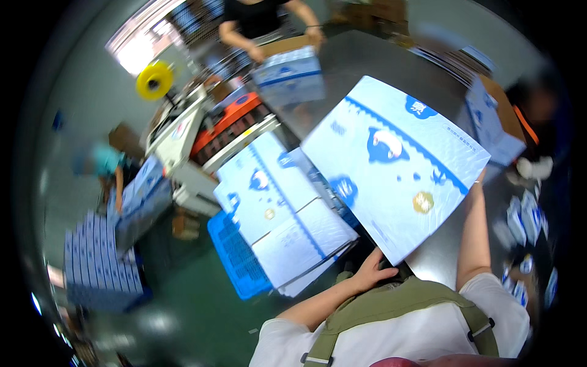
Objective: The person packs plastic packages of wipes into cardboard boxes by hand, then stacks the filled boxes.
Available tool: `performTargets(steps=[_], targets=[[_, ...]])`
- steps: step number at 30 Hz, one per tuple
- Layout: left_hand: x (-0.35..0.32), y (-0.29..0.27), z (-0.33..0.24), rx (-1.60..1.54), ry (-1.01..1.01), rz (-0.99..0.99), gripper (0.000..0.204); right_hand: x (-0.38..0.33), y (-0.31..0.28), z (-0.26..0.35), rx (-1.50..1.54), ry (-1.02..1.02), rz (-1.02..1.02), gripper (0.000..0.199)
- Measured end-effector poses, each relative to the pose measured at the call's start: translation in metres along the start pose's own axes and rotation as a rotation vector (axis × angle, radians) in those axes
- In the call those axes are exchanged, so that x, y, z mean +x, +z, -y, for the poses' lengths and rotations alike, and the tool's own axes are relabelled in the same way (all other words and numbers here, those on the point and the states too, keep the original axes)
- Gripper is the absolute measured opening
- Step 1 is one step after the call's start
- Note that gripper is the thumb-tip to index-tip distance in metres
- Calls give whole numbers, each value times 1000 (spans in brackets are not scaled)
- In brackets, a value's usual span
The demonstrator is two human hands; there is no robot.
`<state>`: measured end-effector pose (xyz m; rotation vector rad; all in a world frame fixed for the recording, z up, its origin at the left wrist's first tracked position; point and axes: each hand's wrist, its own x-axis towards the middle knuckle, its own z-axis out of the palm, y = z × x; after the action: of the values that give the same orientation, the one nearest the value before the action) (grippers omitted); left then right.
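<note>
A large light blue carton point(391, 165) with a dark blue wavy band and a cartoon figure is tilted up in front of me. My left hand point(372, 273) grips its near lower corner. At the right edge my right hand point(479, 183) holds it too, with the fingers mostly hidden behind the carton. How thick the carton is, I cannot tell. Just left of it, more light blue cartons point(263, 183) of the same print lie flat in a pile on a blue plastic crate point(223, 248).
An orange and white machine point(226, 122) with a yellow tape reel point(155, 80) stands at the far left. Across the metal table point(361, 58), a person handles an open carton point(287, 67). Another open carton point(489, 122) and white-blue packs point(526, 217) are at right. Stacked boxes point(101, 257) stand far left.
</note>
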<state>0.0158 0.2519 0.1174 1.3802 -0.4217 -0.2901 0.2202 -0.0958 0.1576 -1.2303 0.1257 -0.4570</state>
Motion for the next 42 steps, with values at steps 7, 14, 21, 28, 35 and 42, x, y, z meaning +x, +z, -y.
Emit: performTargets(steps=[7,14,21,28,35,42], targets=[[134,-67,-34,775,382,-317,99,-108,-76,107,-1563,-316,832,27],[232,51,-120,1424,-21,1012,98,-172,-169,55,-1852,204,994,34],[290,117,-74,1816,-386,840,110,-125,-166,125,-936,-536,390,17],[263,91,8,1517,1,-53,119,-125,-146,150,-1472,84,355,64],[157,49,134,-339,-596,-222,66,-247,-170,97,-1434,-156,336,83],[155,128,138,-48,-258,267,74,-266,-236,84,-1172,-348,-98,65]])
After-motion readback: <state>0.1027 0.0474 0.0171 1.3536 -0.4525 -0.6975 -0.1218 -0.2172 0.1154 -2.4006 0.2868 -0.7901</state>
